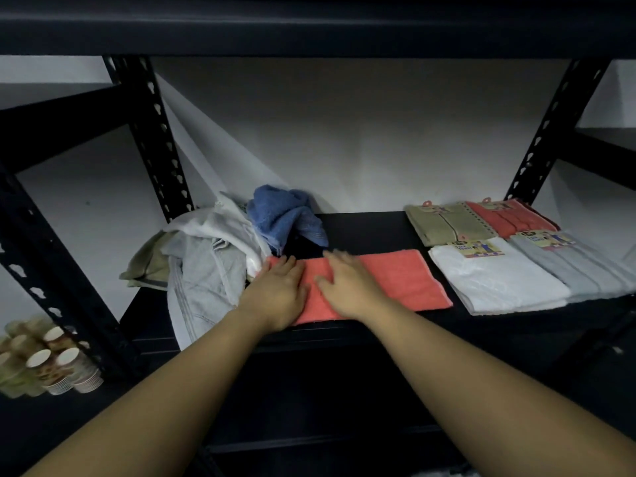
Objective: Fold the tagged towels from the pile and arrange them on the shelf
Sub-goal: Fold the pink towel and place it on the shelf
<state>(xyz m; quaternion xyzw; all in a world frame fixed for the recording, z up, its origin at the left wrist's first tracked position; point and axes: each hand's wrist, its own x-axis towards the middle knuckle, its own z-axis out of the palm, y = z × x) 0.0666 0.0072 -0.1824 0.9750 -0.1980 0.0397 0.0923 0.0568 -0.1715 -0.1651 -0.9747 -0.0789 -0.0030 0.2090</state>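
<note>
A coral towel (399, 280) lies flat as a long strip on the black shelf (364, 228). My left hand (278, 290) presses flat on its left end with straight fingers. My right hand (347, 284) lies flat on the towel just right of the left hand, fingers spread. To the left sits a pile of unfolded towels (206, 259), grey, white and olive, with a crumpled blue towel (282, 215) on top at the back. On the right lie folded tagged towels: beige (447, 223), coral (512, 216), white (495, 277) and grey (585, 266).
Black slotted uprights (155, 139) frame the shelf bay, with another shelf board overhead (309, 25). Stacks of paper cups (48, 363) stand on the lower shelf at the left. A white wall lies behind the shelf.
</note>
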